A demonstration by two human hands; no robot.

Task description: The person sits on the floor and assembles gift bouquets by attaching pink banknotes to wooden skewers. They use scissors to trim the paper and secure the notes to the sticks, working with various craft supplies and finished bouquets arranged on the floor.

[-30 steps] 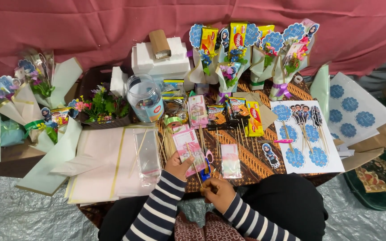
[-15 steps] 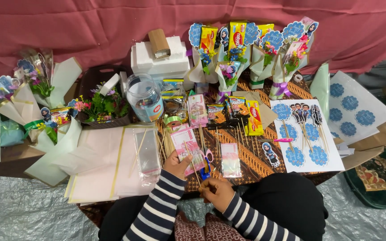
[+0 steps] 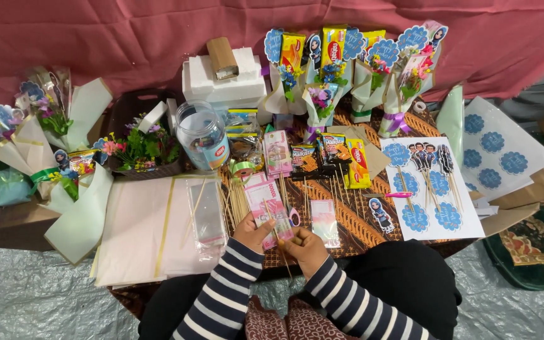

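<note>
At the near edge of the surface, the left hand [image 3: 252, 232] pinches a pink banknote in a clear sleeve [image 3: 273, 213] by its lower left side, fingers closed on it. The right hand [image 3: 306, 247] closes on a thin wooden skewer [image 3: 283, 249] at the note's lower end. Best kept flat and steady, with the skewer centred behind the note. Just beyond lie loose skewers [image 3: 237, 203], scissors [image 3: 293, 217], then snack packets [image 3: 328, 156]; bouquets [image 3: 354, 75] stand along the far edge.
</note>
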